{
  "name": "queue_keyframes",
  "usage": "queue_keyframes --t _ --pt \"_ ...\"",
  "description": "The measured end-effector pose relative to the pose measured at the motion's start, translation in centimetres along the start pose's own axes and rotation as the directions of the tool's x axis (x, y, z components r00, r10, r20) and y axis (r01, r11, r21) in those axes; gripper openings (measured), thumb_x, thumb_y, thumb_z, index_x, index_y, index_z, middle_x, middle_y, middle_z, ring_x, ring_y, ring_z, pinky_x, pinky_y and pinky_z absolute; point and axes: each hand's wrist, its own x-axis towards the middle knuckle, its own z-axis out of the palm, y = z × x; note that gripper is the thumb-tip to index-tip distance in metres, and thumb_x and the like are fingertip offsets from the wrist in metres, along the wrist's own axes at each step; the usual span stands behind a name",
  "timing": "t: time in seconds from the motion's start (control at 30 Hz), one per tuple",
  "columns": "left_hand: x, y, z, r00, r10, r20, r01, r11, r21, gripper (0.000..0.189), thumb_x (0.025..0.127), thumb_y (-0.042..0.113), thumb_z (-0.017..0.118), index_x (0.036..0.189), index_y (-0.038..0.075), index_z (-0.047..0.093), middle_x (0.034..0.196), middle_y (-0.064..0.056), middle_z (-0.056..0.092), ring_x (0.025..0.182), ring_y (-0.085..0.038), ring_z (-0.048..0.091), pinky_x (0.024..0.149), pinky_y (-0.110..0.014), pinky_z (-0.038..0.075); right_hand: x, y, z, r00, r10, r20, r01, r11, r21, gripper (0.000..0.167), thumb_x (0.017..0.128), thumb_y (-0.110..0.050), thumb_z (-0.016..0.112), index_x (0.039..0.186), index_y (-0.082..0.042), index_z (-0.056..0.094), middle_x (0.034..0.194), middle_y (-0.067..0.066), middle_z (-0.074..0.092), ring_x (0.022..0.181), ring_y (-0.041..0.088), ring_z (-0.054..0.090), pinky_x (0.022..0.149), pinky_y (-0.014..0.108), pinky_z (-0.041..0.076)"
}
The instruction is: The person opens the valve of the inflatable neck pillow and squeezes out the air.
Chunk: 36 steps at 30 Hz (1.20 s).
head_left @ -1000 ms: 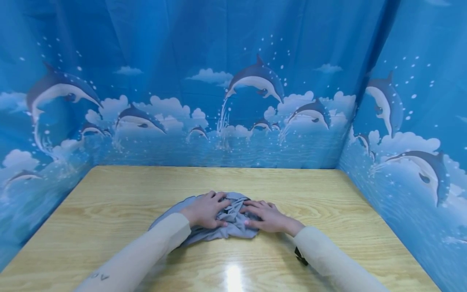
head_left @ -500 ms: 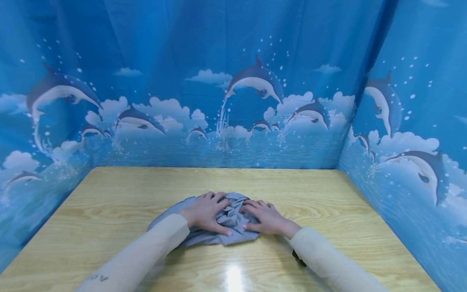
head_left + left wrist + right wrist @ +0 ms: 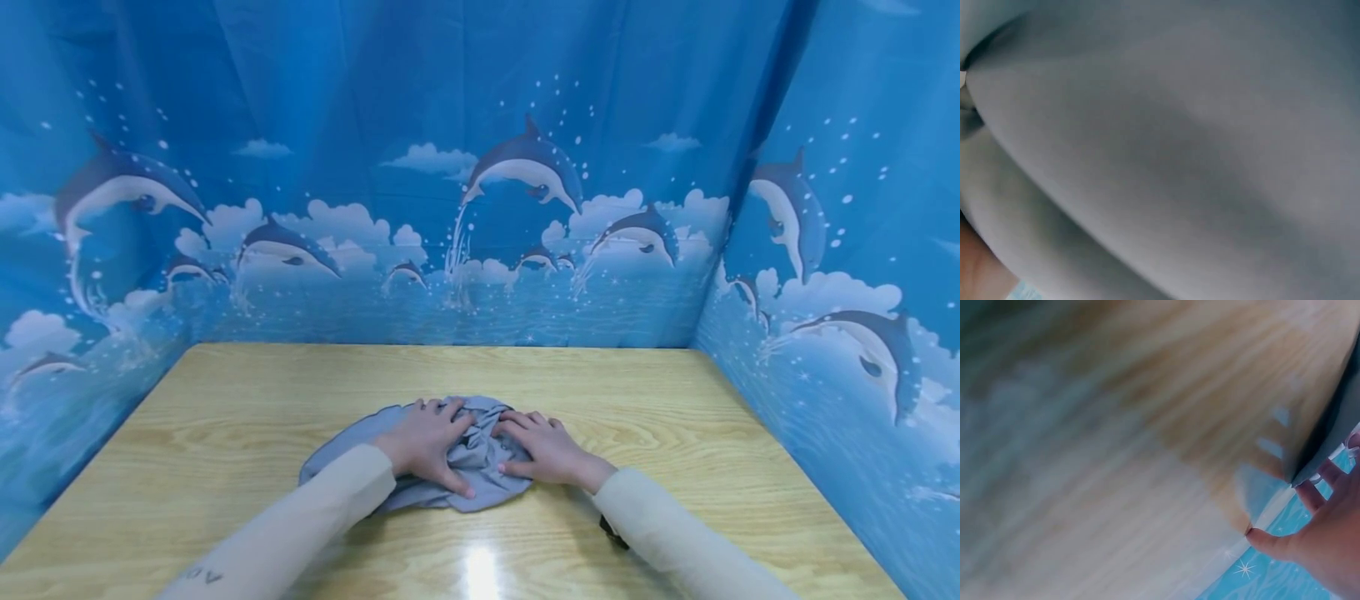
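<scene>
A crumpled grey cloth (image 3: 487,493) lies bunched on the wooden table, its smoother part spreading to the left. My left hand (image 3: 426,442) rests on top of it with the fingers spread and the thumb stretched toward the near edge. At the cloth's right side, my right hand (image 3: 546,450) touches the folds with relaxed, slightly bent fingers. In the left wrist view, grey fabric (image 3: 1166,156) fills nearly everything, and the fingers are hidden. The right wrist view shows the right hand (image 3: 1329,534) with its thumb tip at the tabletop, apart from the fingers by the cloth edge (image 3: 1342,419).
The wood-grain table (image 3: 675,408) reaches back to a blue curtain (image 3: 360,100) printed with dolphins, which also covers both sides. A small black device (image 3: 612,532) shows beneath the right sleeve. Light glares off the table's near middle.
My left thumb has stretched toward the near edge, and the cloth's near edge has spread slightly closer to me. The right hand has barely shifted.
</scene>
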Motion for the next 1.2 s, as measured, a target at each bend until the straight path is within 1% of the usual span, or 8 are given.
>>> queue_keyframes --t 0.17,0.37,0.53,0.67,0.83,1.03,1.2 --pt "-0.1 0.2 0.2 1.000 -0.009 -0.009 0.009 1.000 0.023 0.111 0.057 0.089 0.045 0.145 0.024 0.026 0.150 -0.012 0.023 0.132 -0.044 0.027 0.103 -0.062 0.023 -0.1 0.2 -0.1 1.000 -0.012 0.027 0.011 1.000 0.028 0.049 0.087 -0.052 0.051 0.129 -0.027 0.045 0.145 0.004 0.034 0.128 0.032 0.035 0.096 0.064 0.027" --pt "0.1 0.2 0.3 1.000 -0.008 0.000 0.008 1.000 0.026 0.110 0.058 0.088 0.044 0.145 0.024 0.024 0.151 -0.011 0.021 0.133 -0.044 0.025 0.104 -0.062 0.022 -0.4 0.5 -0.8 0.993 -0.027 0.115 0.016 0.995 0.094 0.054 0.088 -0.052 0.050 0.134 -0.026 0.041 0.150 0.004 0.025 0.134 0.033 0.026 0.102 0.065 0.017" --pt "0.1 0.2 0.3 1.000 -0.007 0.011 0.007 1.000 -0.001 0.105 0.062 0.084 0.047 0.145 0.025 0.023 0.151 -0.011 0.019 0.134 -0.043 0.024 0.104 -0.062 0.021 -0.5 1.1 -1.5 0.981 -0.069 0.182 0.045 0.990 0.136 0.062 0.085 -0.050 0.055 0.138 -0.024 0.037 0.152 0.004 0.020 0.137 0.032 0.021 0.104 0.063 0.013" --pt "0.2 0.0 0.3 1.000 0.007 0.003 -0.007 1.000 -0.002 0.101 0.065 0.081 0.047 0.145 0.024 0.024 0.151 -0.011 0.020 0.133 -0.042 0.026 0.103 -0.062 0.023 -0.6 1.4 -1.8 0.972 -0.084 0.218 0.047 0.984 0.170 0.070 0.081 -0.051 0.061 0.140 -0.025 0.035 0.153 0.004 0.017 0.138 0.035 0.017 0.105 0.064 0.010" --pt "0.3 0.0 0.3 1.000 0.015 0.003 -0.015 1.000 -0.016 0.095 0.069 0.078 0.047 0.144 0.024 0.026 0.150 -0.011 0.021 0.132 -0.042 0.028 0.103 -0.061 0.024 -0.6 1.4 -1.9 0.972 -0.082 0.220 0.044 0.984 0.175 0.074 0.078 -0.052 0.064 0.140 -0.025 0.034 0.153 0.005 0.017 0.137 0.039 0.016 0.104 0.065 0.010" --pt "0.2 0.1 0.2 1.000 0.007 0.007 -0.007 0.999 -0.031 0.089 0.073 0.073 0.049 0.144 0.023 0.028 0.150 -0.010 0.022 0.132 -0.041 0.029 0.103 -0.061 0.024 -0.6 1.4 -1.4 0.979 -0.078 0.188 0.053 0.990 0.133 0.074 0.077 -0.053 0.064 0.139 -0.025 0.035 0.153 0.005 0.019 0.136 0.036 0.020 0.104 0.063 0.014" --pt "0.1 0.0 0.2 1.000 0.006 0.005 -0.005 0.999 -0.034 0.087 0.074 0.072 0.048 0.144 0.024 0.027 0.150 -0.010 0.021 0.132 -0.040 0.028 0.103 -0.061 0.024 -0.7 1.4 -1.3 0.981 -0.083 0.176 0.064 0.992 0.110 0.073 0.079 -0.053 0.062 0.140 -0.025 0.034 0.153 0.004 0.018 0.137 0.034 0.021 0.104 0.062 0.015"
